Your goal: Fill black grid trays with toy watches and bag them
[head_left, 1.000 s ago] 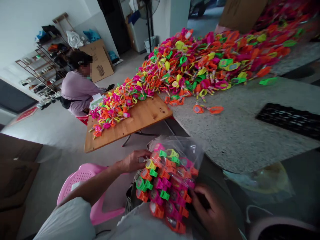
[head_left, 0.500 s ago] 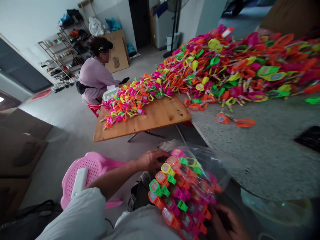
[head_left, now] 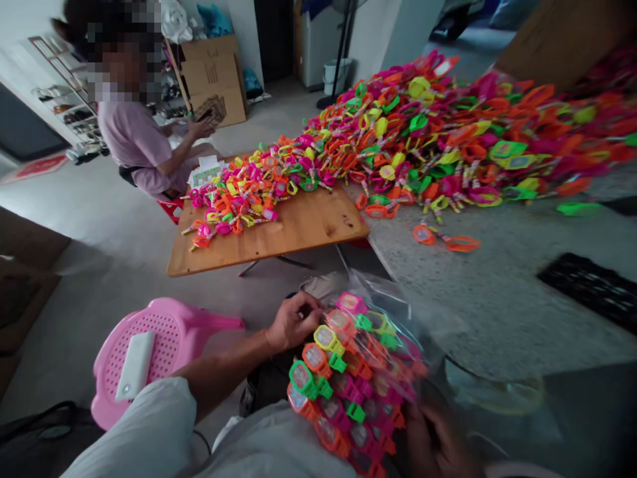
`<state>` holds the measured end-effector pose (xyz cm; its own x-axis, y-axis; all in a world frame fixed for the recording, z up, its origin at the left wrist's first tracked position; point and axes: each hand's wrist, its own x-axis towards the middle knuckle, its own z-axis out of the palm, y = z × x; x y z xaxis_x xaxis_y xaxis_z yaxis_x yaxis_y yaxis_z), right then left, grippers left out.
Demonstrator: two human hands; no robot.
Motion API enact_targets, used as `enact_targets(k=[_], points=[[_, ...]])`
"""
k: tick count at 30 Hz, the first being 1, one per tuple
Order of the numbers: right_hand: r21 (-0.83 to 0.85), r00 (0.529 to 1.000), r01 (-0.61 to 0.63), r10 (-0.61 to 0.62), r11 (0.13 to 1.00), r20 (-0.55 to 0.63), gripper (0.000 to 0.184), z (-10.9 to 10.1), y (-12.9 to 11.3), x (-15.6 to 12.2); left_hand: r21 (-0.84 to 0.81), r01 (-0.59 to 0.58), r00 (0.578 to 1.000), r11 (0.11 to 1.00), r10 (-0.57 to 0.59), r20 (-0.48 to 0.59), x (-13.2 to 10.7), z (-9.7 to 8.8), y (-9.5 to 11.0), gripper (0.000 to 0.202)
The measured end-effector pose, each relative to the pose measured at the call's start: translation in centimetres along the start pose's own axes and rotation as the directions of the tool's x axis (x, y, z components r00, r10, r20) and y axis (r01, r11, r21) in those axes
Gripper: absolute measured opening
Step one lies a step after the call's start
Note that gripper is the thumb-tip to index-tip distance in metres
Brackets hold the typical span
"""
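Observation:
A clear plastic bag (head_left: 383, 292) packed with bright toy watches (head_left: 348, 378) in orange, pink, green and yellow rests on my lap. My left hand (head_left: 293, 322) grips the bag's upper left edge, fingers curled closed on the plastic. My right hand (head_left: 438, 441) is at the bag's lower right side, blurred and partly cut off by the frame; its fingers seem to press against the bag.
A huge heap of the same toy watches (head_left: 448, 126) covers a speckled stone table (head_left: 478, 292) and spills onto a low wooden table (head_left: 298, 232). Another person (head_left: 139, 133) sits at the far side. A pink plastic stool (head_left: 164, 338) bearing a white object stands at my left.
The view swung left and back again. My left hand stayed on the bag's edge and curled tighter. The other person raised a hand and now sits higher in the picture.

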<state>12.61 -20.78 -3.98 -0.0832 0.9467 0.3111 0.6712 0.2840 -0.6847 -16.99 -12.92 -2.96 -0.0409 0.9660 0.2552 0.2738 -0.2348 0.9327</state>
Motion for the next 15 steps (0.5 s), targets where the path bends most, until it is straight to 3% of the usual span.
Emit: enact_targets(k=[3, 6, 9, 11, 15], points=[[0.015, 0.994, 0.106, -0.106, 0.994, -0.04, 0.018, 0.2, -0.5, 0.2, 0.047, 0.045, 0.999, 0.998, -0.045, -0.012, -0.5, -0.2, 0.8, 0.019], [0.013, 0.985, 0.164, -0.163, 0.986, -0.048, 0.011, 0.0, -0.7, 0.7, 0.155, -0.148, 0.987, 0.977, 0.136, 0.087, -0.5, -1.1, 1.3, 0.012], [0.031, 0.978, 0.204, -0.202, 0.978, -0.061, 0.006, -0.4, -0.9, 1.2, 0.25, -0.384, 0.921, 0.889, 0.35, 0.169, -0.5, -2.0, 1.8, 0.01], [0.048, 0.975, 0.213, -0.21, 0.976, -0.072, 0.005, -0.6, -1.0, 1.3, 0.273, -0.439, 0.897, 0.856, 0.401, 0.185, -0.6, -2.4, 2.3, 0.014], [0.056, 0.974, 0.199, -0.191, 0.978, -0.126, 0.006, -0.7, -1.5, 1.2, 0.234, -0.449, 0.886, 0.862, 0.397, 0.238, -0.8, -2.9, 4.2, 0.016]])
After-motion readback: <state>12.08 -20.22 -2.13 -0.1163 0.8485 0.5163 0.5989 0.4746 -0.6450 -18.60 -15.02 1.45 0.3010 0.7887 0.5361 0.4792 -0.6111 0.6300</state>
